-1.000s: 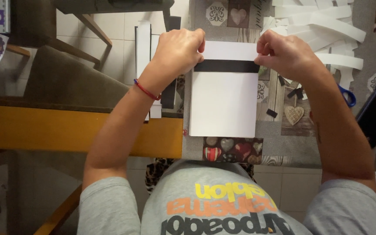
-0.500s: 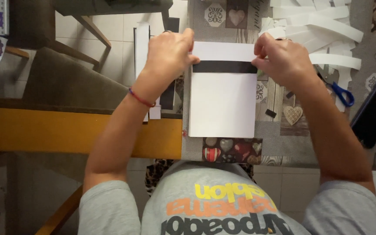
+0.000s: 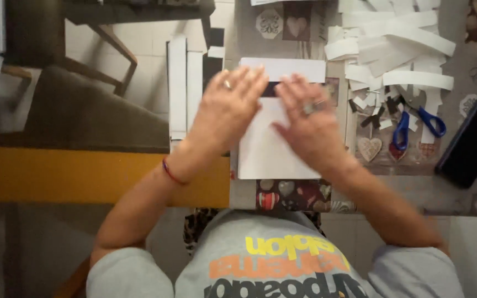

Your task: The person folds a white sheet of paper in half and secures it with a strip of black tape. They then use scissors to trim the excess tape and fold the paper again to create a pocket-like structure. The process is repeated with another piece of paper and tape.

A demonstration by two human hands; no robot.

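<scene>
White paper sheet (image 3: 274,157): long axis running away from the person, flat on table (image 3: 459,198). Left hand (image 3: 228,107) and right hand (image 3: 307,124) press it, fingers spread, gripping nothing.

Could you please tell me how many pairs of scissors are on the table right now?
1: the blue-handled scissors lie right of the white sheet, below the paper strips; others may be hidden.

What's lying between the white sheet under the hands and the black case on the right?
In the head view, blue-handled scissors and small black and white paper scraps lie between the white sheet and the black case.
</scene>
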